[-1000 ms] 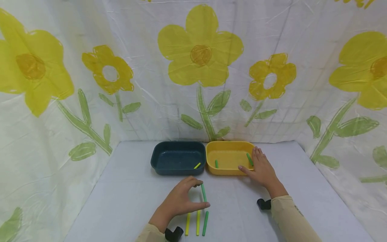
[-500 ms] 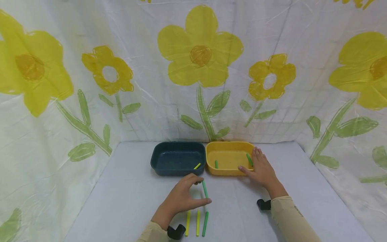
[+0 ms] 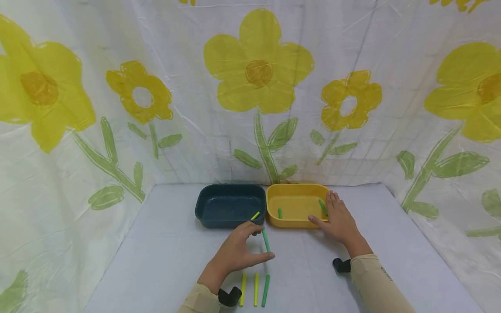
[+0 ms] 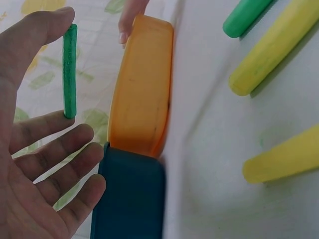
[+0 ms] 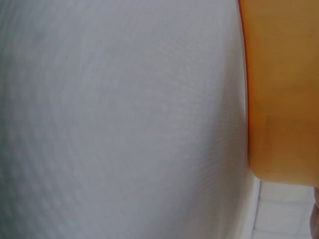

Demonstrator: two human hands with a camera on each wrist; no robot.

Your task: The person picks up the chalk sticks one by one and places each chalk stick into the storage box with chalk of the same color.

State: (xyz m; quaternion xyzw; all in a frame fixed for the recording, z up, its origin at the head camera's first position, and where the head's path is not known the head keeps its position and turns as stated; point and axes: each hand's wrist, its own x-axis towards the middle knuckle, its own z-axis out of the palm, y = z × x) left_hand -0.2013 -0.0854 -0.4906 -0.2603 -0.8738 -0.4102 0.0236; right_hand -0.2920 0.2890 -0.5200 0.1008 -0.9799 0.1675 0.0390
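My left hand [image 3: 235, 251] pinches a green chalk stick [image 3: 266, 240] end to end between thumb and index finger, raised in front of the trays. In the left wrist view the same green chalk stick [image 4: 70, 71] stands upright, the other fingers spread below it. My right hand [image 3: 339, 219] rests with straight fingers along the right side of the yellow tray [image 3: 297, 223], thumb at its front rim. Inside that tray lie two green chalk sticks. Beside it sits a dark blue tray [image 3: 231, 224] with a yellow chalk stick [image 3: 255, 215] in it.
Two yellow chalk sticks [image 3: 256, 289] and a green chalk stick [image 3: 265, 290] lie in a row on the white tablecloth [image 3: 156, 252], near the front. Behind the trays hangs a white curtain [image 3: 195, 143] printed with yellow flowers.
My left hand has moved slightly forward, toward the trays, carrying the pinched green chalk stick. The right hand has stayed at the yellow tray.
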